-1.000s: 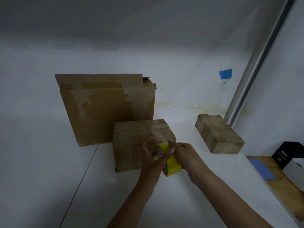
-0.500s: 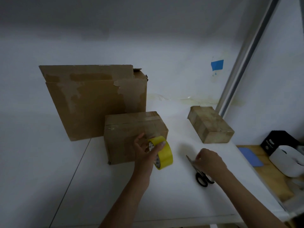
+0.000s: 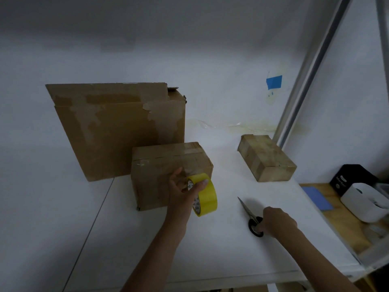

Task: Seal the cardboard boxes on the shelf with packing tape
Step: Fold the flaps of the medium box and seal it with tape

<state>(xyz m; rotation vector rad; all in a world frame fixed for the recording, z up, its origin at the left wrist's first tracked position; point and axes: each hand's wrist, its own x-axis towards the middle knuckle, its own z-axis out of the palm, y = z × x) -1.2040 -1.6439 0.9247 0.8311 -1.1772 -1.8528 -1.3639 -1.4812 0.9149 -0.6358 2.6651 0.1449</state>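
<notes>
The left hand grips a roll of yellow packing tape. Its fingers are curled round the roll, with the thumb up against the front of a medium brown cardboard box. The roll is held upright just in front of that box's lower right corner, above the white shelf surface. There is printing on the roll's inner core, too small to read. Shiny clear tape crosses the top and front of the medium box.

Behind it and touching it stands a large brown cardboard box with torn patches on its face. It bears no label I can make out. A small flat cardboard box lies well apart to the right, near a grey metal shelf post.

The right hand is curled over the black handles of a pair of steel scissors, which lie flat on the shelf with the blades pointing away.

A patch of blue tape sticks to the white back wall. Off the shelf's right edge sits a black carton with white lettering I cannot read, beside a white tub.
</notes>
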